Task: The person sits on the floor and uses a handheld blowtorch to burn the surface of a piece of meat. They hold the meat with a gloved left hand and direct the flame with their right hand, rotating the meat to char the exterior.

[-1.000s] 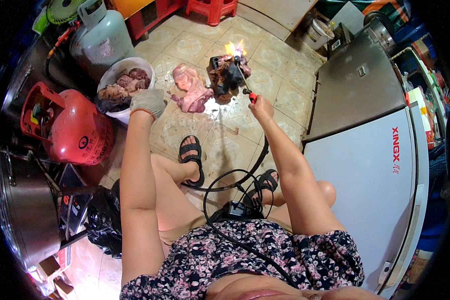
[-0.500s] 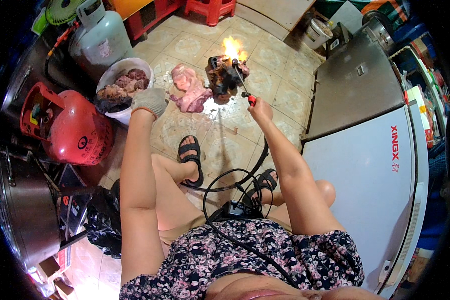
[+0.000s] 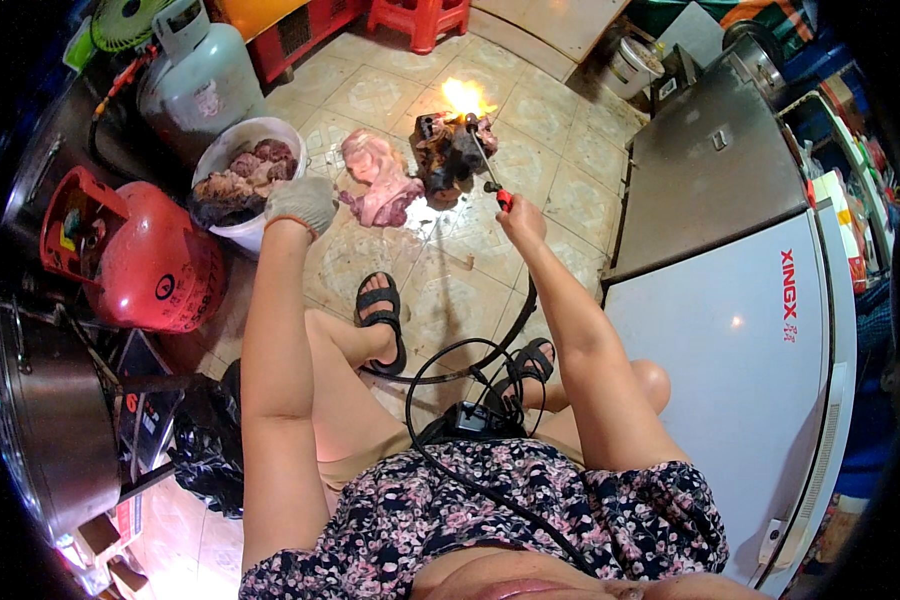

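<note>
My right hand [image 3: 522, 221] grips the red and black handle of a gas torch [image 3: 486, 165], its thin metal tube pointing away from me. Yellow-orange flame [image 3: 467, 97] flares at the torch's tip, over the far edge of a charred, blackened piece of meat [image 3: 450, 155] on the tiled floor. Left of that piece lies a pale pink slab of raw meat [image 3: 380, 178]. In a whitish knitted glove, my left hand [image 3: 303, 207] is at the near right rim of a white bucket [image 3: 238, 237] holding several meat pieces [image 3: 255, 175], some browned. Its fingers are mostly hidden.
A red gas cylinder [image 3: 160, 255] and a grey one [image 3: 202, 80] stand at the left, above a large metal pot [image 3: 55, 420]. A black hose [image 3: 490, 355] curves past my sandalled feet. A white chest freezer [image 3: 720, 370] lines the right; a red stool [image 3: 420, 22] stands at the back.
The flame has changed shape slightly and looks lower and wider. Both hands, the torch and the meat stay almost where they were.
</note>
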Demonstrator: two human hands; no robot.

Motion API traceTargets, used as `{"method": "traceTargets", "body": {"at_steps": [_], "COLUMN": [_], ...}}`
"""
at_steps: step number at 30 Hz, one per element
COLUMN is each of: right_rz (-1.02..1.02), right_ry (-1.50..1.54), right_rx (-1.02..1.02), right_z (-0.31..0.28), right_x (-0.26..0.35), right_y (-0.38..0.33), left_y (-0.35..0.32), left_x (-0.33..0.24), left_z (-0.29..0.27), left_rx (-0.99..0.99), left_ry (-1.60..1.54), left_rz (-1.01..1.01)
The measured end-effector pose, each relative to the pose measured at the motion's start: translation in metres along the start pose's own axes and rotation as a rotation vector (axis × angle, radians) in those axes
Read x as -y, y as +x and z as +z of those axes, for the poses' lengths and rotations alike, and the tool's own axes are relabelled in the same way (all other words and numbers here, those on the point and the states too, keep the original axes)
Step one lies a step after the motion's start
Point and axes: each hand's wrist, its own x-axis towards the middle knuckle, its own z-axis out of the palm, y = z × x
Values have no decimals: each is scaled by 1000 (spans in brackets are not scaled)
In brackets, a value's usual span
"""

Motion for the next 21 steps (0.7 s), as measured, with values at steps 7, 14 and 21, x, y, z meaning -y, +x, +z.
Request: {"method": "traceTargets", "body": {"at_steps": [7, 14, 21], "right_rz": [-4, 3, -2], "right_ry": [0, -4, 1], "right_rx": [-19, -3, -19], "right_z": [0, -2, -1], "right_x": [2, 5, 4], "right_y": [0, 1, 2], "left_y": [1, 2, 2], "left_x": [1, 2, 1], "left_z": [1, 3, 3], "left_rx": [-1, -7, -1], "left_ry": [3, 18, 33], "left_rz": [-1, 14, 27]}}
